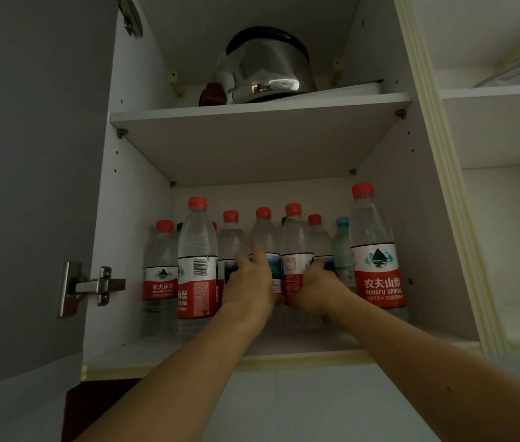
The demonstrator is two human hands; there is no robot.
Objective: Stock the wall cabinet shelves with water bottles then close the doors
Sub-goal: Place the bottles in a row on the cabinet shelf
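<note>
Both hands reach into the lower shelf [284, 346] of the wall cabinet. The left hand [247, 287] lies against one water bottle [265, 247]; the right hand [319, 290] has its grip round the bottle beside it [293, 250]. Left of the grip stand a front bottle [197, 260] and, further left, another [161, 275] by the cabinet side. Right of the grip stands a near bottle [376, 250], with a capped bottle [343, 250] behind it. More bottles stand behind the grip. On the upper shelf [252, 114], above the grip, sits a kettle [268, 68]. The open door [29, 186] hangs far left.
</note>
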